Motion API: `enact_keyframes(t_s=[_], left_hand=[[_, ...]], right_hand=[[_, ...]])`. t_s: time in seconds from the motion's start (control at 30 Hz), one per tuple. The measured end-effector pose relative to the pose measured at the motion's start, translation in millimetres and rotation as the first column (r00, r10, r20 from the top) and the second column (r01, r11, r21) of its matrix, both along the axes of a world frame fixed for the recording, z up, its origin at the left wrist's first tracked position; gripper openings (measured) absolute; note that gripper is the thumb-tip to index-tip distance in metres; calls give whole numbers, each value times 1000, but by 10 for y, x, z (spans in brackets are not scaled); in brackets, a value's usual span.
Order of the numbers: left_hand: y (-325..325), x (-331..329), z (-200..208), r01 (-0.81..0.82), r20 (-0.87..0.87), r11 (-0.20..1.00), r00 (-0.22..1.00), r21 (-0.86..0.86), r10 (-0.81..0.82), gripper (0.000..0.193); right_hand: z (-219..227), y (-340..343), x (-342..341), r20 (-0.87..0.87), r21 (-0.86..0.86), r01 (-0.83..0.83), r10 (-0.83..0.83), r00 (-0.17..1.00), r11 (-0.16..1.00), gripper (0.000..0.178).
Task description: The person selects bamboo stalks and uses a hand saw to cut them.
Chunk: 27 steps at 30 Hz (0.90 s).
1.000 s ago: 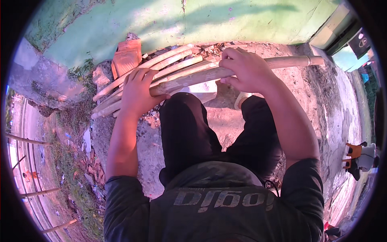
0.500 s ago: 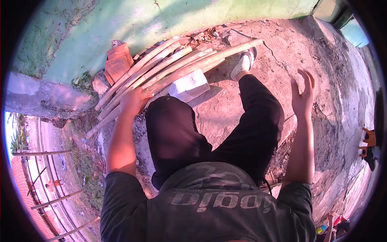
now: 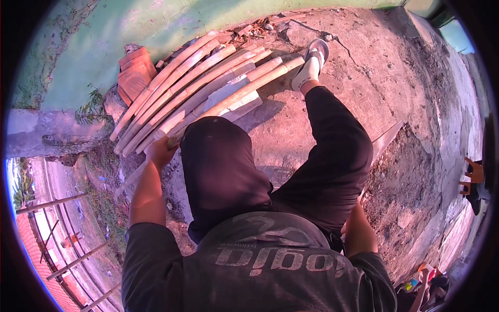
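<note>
My left hand is closed on the near end of a bamboo pole, left of my left knee. That pole slants away to the right across a pale block, its far end near my sandalled foot. Several more bamboo poles lie side by side beyond it. My right forearm reaches down beside my right thigh, and the thigh hides the fingers. Past that thigh shows a flat, tapering pale blade, like a hand saw's; its other end is hidden.
Orange-brown roof tiles are stacked against the green wall, behind the poles. Rubble and a stone lie along the wall's foot. Cracked concrete stretches to the right. An orange chair stands at the far right; another person's arm shows lower right.
My left hand has drawn the pole back toward me and left. My right hand, raised and open before, has dropped beside my thigh. More of the pale blade shows.
</note>
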<state>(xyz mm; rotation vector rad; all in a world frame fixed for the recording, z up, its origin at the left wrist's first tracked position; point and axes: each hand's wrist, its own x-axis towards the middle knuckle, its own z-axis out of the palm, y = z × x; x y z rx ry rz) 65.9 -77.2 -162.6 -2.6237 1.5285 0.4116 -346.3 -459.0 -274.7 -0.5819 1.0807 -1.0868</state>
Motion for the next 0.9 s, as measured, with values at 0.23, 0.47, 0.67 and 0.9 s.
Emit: enact_keyframes(t_s=[0.23, 0.47, 0.67, 0.9], left_hand=[[567, 326, -222, -118, -58, 991, 992, -64, 114, 39], [461, 505, -422, -145, 4, 989, 989, -20, 145, 40], [188, 410, -574, -113, -1, 993, 994, 27, 113, 55], [-149, 350, -1203, -61, 87, 996, 994, -60, 66, 59]], right_hand=[[673, -239, 970, 321, 129, -12, -30, 947, 992, 57], [286, -519, 851, 267, 115, -2, -29, 963, 993, 64], [202, -459, 905, 272, 155, -9, -34, 962, 988, 63], [247, -444, 972, 296, 154, -27, -20, 955, 988, 62]])
